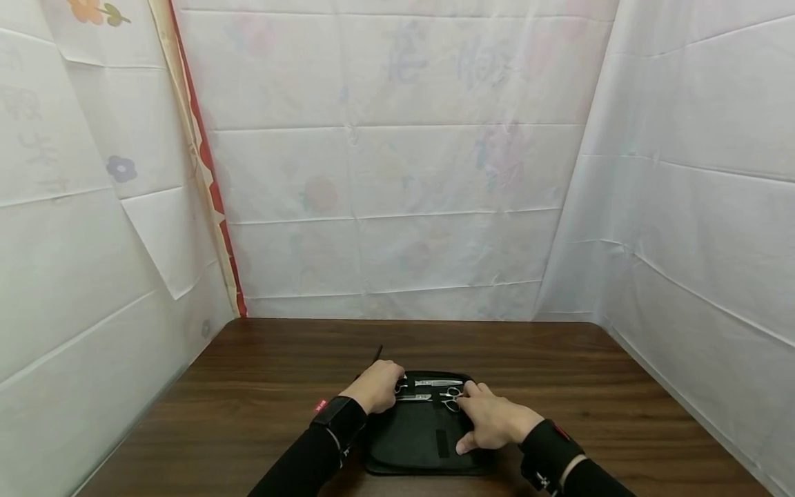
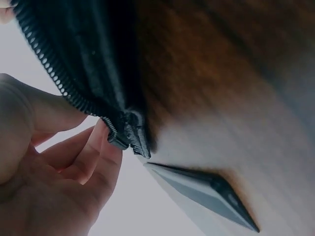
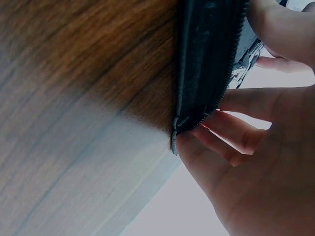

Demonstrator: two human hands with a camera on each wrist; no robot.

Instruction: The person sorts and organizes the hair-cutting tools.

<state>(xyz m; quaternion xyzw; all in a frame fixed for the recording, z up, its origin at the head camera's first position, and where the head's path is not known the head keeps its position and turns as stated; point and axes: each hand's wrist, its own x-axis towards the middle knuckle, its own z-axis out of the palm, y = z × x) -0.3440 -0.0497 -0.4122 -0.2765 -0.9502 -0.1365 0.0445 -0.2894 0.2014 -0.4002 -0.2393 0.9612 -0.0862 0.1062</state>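
A black zip case [image 1: 404, 442] lies unfolded on the wooden table, with two pairs of silver scissors [image 1: 437, 382] across its far part. Over the far left corner, my left hand [image 1: 375, 386] reaches down beside a scissors finger ring, its fingertips partly hidden. The zipper edge [image 2: 59, 81] runs past its fingers in the left wrist view; cannot tell whether they pinch anything. My right hand [image 1: 493, 417] rests on the right side, fingertips at the lower scissors' handles [image 1: 451, 399] and thumb held apart. Its little finger touches the zipped corner [image 3: 189, 125] in the right wrist view.
A thin dark pointed thing [image 1: 377, 353] sticks out behind my left hand. On the case's inside is a small black strip [image 1: 442, 443]. White cloth sheets [image 1: 385, 228] hang around the back and sides of the brown table [image 1: 279, 359].
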